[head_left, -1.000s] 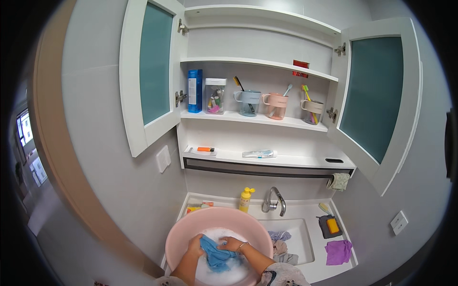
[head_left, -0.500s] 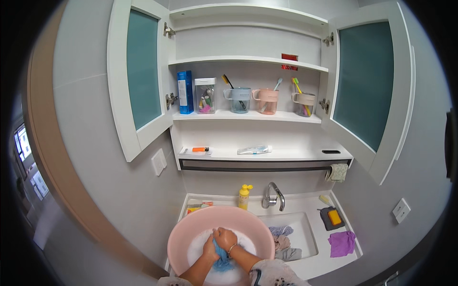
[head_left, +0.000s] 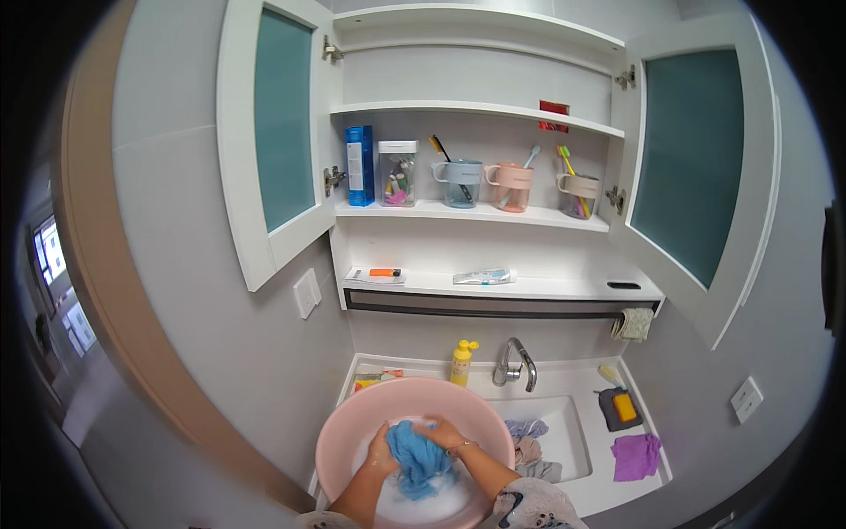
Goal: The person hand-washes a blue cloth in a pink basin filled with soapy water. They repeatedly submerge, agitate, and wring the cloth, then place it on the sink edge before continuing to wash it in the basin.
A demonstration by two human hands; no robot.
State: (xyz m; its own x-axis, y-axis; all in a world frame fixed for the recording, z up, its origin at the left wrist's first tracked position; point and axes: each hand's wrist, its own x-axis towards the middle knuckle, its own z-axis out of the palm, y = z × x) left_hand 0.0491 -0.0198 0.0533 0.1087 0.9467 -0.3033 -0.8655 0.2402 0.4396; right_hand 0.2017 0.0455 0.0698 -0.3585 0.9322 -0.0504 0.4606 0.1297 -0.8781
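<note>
Wet blue cloth (head_left: 417, 458) is bunched above white suds inside a large pink basin (head_left: 339, 432). My left hand (head_left: 381, 453) grips the cloth along its left side, its fingers partly hidden behind the folds. At the upper right edge of the cloth is my right hand (head_left: 445, 434), with fingers apart and slightly blurred, the tips reaching over the fabric. A thin bracelet circles the right wrist.
Right of the basin, a white sink (head_left: 573, 436) holds several wet garments (head_left: 531, 451) below a chrome faucet (head_left: 515, 363). A yellow bottle (head_left: 461, 363) stands behind the basin. Purple cloth (head_left: 635, 457) and an orange sponge (head_left: 624, 406) lie on the right counter. Cabinet doors hang open above.
My hands have moved apart from being pressed together. The blue cloth has spread out and shows more between them. The whole view has shifted slightly.
</note>
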